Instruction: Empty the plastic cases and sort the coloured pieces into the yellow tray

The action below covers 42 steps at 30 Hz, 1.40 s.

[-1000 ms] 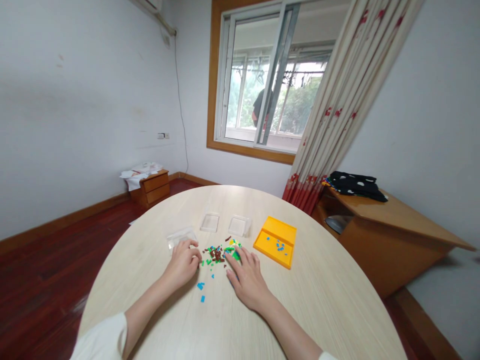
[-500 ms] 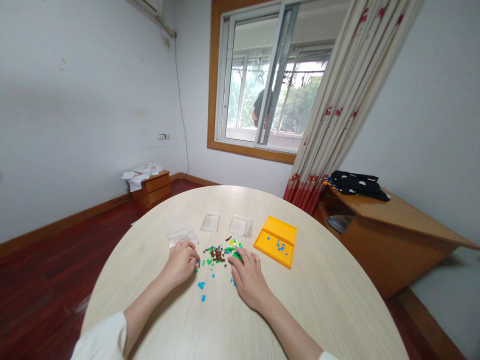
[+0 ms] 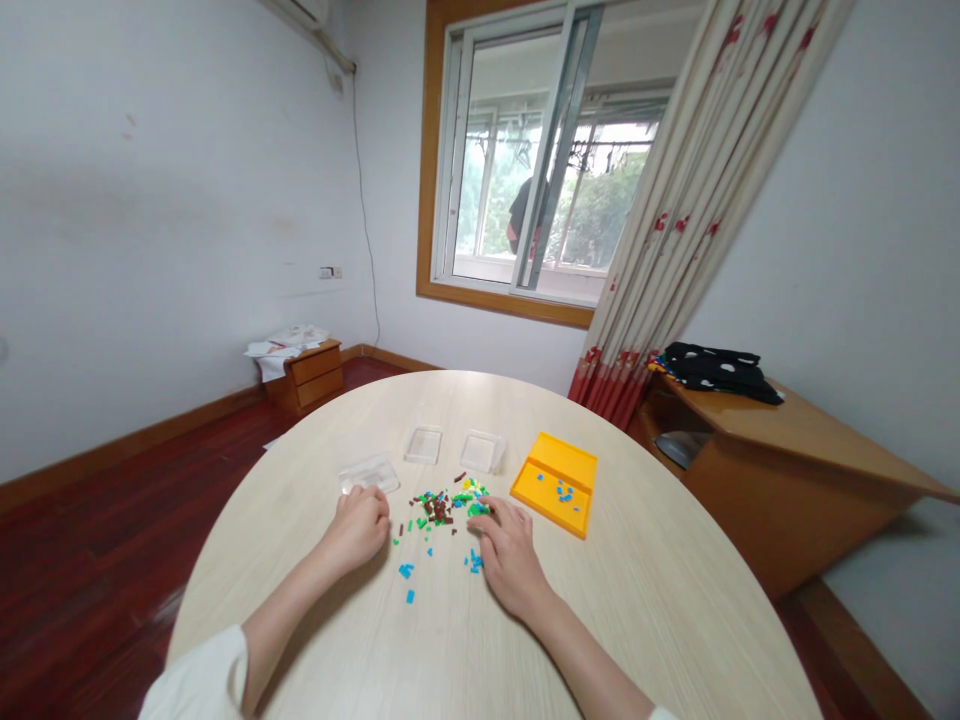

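A loose pile of small building bricks [image 3: 435, 508], brown, green, blue and yellow, lies on the table between my two hands. My left hand [image 3: 361, 526] rests at the pile's left side with its fingers curled in; anything inside them is hidden. At the right edge, my right hand [image 3: 511, 552] has its thumb and fingers apart, the fingertips beside green bricks [image 3: 478, 509]. A small group of blue bricks [image 3: 474, 562] sits just left of its thumb side. More blue bricks [image 3: 406, 571] lie nearer to me.
Two clear plastic boxes [image 3: 425, 444] stand behind the pile. A clear bag or packet [image 3: 367, 473] lies beyond my left hand. To the right is an opened yellow case [image 3: 553, 451] with several blue bricks in it. The round table [image 3: 637, 600] has a curved edge.
My right hand has moved slightly right and off the pile, showing more green and blue bricks. My left hand has drawn slightly left from the bricks, its fingers more curled.
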Tool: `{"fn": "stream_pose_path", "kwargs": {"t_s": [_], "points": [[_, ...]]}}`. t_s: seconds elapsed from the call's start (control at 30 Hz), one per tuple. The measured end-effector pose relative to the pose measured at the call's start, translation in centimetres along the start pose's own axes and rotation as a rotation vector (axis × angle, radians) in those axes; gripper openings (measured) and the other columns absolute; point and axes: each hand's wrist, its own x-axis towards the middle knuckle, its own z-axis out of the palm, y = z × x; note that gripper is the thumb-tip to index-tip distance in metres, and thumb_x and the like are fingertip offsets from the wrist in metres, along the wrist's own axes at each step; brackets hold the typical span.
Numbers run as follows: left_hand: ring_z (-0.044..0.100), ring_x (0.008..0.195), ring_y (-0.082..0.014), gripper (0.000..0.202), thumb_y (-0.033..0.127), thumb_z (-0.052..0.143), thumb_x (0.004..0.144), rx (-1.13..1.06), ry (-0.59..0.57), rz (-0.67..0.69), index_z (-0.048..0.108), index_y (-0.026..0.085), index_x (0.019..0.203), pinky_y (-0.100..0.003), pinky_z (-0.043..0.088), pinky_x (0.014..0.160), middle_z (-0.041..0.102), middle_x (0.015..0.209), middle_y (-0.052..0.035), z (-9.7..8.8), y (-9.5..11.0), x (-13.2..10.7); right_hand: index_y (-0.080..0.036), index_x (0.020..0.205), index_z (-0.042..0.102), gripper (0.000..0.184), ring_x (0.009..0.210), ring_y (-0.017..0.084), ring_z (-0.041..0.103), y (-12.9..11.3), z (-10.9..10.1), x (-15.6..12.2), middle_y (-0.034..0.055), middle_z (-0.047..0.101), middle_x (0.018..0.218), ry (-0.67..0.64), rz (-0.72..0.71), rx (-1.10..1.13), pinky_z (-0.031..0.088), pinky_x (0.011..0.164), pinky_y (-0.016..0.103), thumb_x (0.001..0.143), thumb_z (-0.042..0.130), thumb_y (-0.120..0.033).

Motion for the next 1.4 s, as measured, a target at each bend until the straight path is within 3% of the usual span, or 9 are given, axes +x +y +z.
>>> {"fn": "stream_pose_path", "kwargs": {"t_s": [0.1, 0.23, 0.57, 0.8, 1.0, 1.1, 1.2, 1.3, 1.4], "points": [[0.052, 0.095, -0.0249, 0.032, 0.010, 0.036, 0.079, -0.002, 0.024, -0.005, 0.064, 0.015, 0.065, -0.036, 0.035, 0.079, 0.063, 0.095, -0.0094, 0.0, 0.1, 0.1, -0.025, 0.119, 0.054, 0.035, 0.123, 0.025, 0.038, -0.3, 0.2, 0.3, 0.0101, 0.047, 0.130, -0.040, 0.030, -0.099, 0.028, 0.101, 0.049, 0.087, 0.040, -0.018], [0.052, 0.093, -0.0251, 0.032, 0.011, 0.035, 0.079, -0.012, 0.063, 0.009, 0.063, 0.016, 0.064, -0.037, 0.036, 0.078, 0.062, 0.093, -0.0095, 0.3, 0.1, 0.1, -0.028, 0.128, 0.047, 0.039, 0.128, 0.028, 0.032, -0.3, 0.5, 0.9, 0.0111, 0.040, 0.138, -0.110, 0.048, -0.173, 0.024, 0.102, 0.054, 0.090, 0.039, -0.030], [0.052, 0.090, -0.0245, 0.028, 0.012, 0.039, 0.077, -0.092, 0.142, 0.045, 0.060, 0.015, 0.060, -0.038, 0.037, 0.080, 0.061, 0.091, -0.0097, 1.4, -0.4, 0.4, -0.030, 0.118, 0.057, 0.031, 0.129, 0.027, 0.032, -0.4, 0.4, 1.4, 0.0078, 0.043, 0.136, -0.104, -0.002, -0.190, 0.021, 0.104, 0.053, 0.090, 0.043, -0.030], [0.051, 0.091, -0.0226, 0.025, 0.010, 0.040, 0.074, -0.234, 0.192, 0.116, 0.061, 0.015, 0.061, -0.038, 0.039, 0.082, 0.057, 0.089, -0.0080, 1.3, -0.3, 0.4, -0.022, 0.097, 0.064, 0.026, 0.121, 0.023, 0.040, -0.3, 0.4, 0.8, 0.0099, 0.050, 0.126, -0.006, -0.012, -0.145, 0.025, 0.103, 0.049, 0.090, 0.039, -0.019], [0.042, 0.108, -0.0227, 0.033, 0.005, 0.044, 0.068, -0.321, 0.086, 0.347, 0.069, 0.022, 0.081, -0.041, 0.031, 0.098, 0.051, 0.110, -0.0050, 1.1, 1.1, -0.9, -0.020, 0.099, 0.062, 0.031, 0.119, 0.023, 0.041, 0.0, 0.5, 0.8, 0.0106, 0.050, 0.123, -0.003, -0.036, -0.116, 0.027, 0.102, 0.049, 0.081, 0.041, -0.007], [0.039, 0.111, -0.0236, 0.039, 0.005, 0.045, 0.071, -0.302, 0.023, 0.427, 0.070, 0.026, 0.093, -0.042, 0.030, 0.100, 0.047, 0.117, -0.0052, 1.1, 1.8, -1.5, -0.021, 0.106, 0.060, 0.036, 0.120, 0.024, 0.040, 0.0, 0.5, 0.8, 0.0111, 0.048, 0.125, -0.015, -0.059, -0.115, 0.027, 0.101, 0.049, 0.080, 0.041, -0.006], [0.037, 0.115, -0.0263, 0.034, 0.016, 0.050, 0.077, -0.284, -0.033, 0.482, 0.067, 0.030, 0.103, -0.045, 0.029, 0.101, 0.044, 0.124, -0.0052, 1.1, 2.4, -2.0, -0.023, 0.110, 0.059, 0.038, 0.120, 0.025, 0.039, 0.1, 0.5, 0.7, 0.0112, 0.048, 0.127, -0.029, -0.071, -0.115, 0.028, 0.100, 0.050, 0.079, 0.042, -0.007], [0.035, 0.117, -0.0300, 0.029, 0.033, 0.054, 0.082, -0.240, -0.074, 0.500, 0.065, 0.032, 0.108, -0.049, 0.030, 0.099, 0.041, 0.130, -0.0062, 1.3, 2.8, -2.2, -0.023, 0.103, 0.062, 0.033, 0.120, 0.024, 0.039, 0.1, 0.5, 0.7, 0.0102, 0.048, 0.126, -0.024, -0.076, -0.102, 0.027, 0.100, 0.049, 0.080, 0.044, -0.008], [0.037, 0.116, -0.0301, 0.030, 0.034, 0.046, 0.087, -0.191, -0.019, 0.420, 0.063, 0.031, 0.111, -0.051, 0.031, 0.097, 0.041, 0.129, -0.0083, 1.8, 2.9, -2.0, -0.021, 0.090, 0.062, 0.027, 0.120, 0.023, 0.039, 0.0, 0.5, 0.7, 0.0095, 0.049, 0.124, -0.006, -0.069, -0.078, 0.027, 0.101, 0.048, 0.078, 0.043, -0.006]]}}
